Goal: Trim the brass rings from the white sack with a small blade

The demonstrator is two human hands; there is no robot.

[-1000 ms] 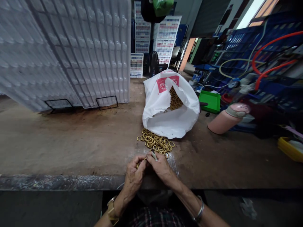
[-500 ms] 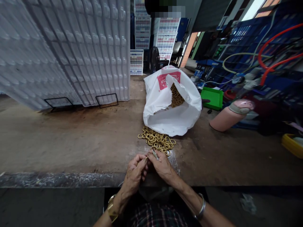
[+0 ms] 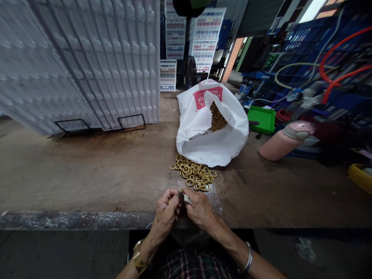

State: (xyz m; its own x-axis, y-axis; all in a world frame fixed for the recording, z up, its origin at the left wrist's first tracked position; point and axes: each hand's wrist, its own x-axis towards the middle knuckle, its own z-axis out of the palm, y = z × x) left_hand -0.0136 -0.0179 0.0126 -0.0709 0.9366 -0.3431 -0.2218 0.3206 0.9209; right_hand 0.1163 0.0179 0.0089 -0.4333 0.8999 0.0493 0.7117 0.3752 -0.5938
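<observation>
Both hands meet at the near edge of the brown workbench (image 3: 87, 174). My left hand (image 3: 165, 215) is closed in a pinch; what it holds is hidden behind the fingers. My right hand (image 3: 199, 209) is closed round a small metal tool (image 3: 186, 198) whose tip touches the left fingertips. Just beyond the hands lies a heap of brass rings (image 3: 194, 173). Behind the heap, a white plastic bag (image 3: 212, 128) with a red label lies open, with more brass rings (image 3: 217, 116) inside.
A stack of white moulded trays (image 3: 81, 62) leans on wire stands at the left. A pink flask (image 3: 283, 141) lies on its side at the right, by a green tray (image 3: 261, 120). Red and yellow hoses, blue racks and white crates fill the background.
The hands have drawn slightly nearer to me and closed tighter together. The brass ring seen in the left fingers a second ago is now hidden. Heap and bag are unmoved.
</observation>
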